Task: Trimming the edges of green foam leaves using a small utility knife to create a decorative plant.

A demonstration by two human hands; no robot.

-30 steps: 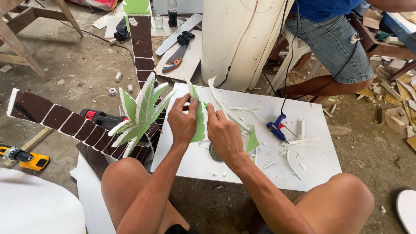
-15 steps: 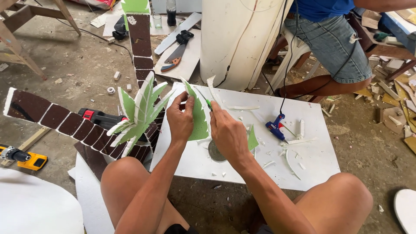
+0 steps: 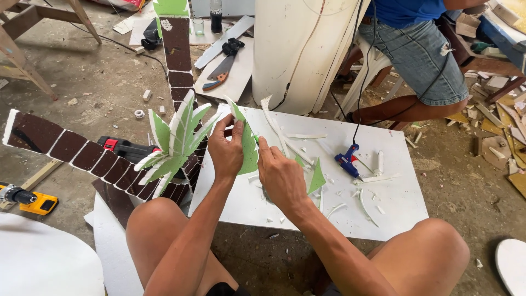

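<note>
In the head view, at the centre of the frame, the left hand pinches a green foam leaf, fingers closed on its left edge, holding it upright above the white board. The right hand presses against the leaf's lower right edge, fingers curled; whether it grips a tool cannot be told. Left of the hands stands a cluster of green leaves on brown segmented trunks. A blue glue gun lies right of centre among white offcuts. Another person's legs fill the upper right.
</note>
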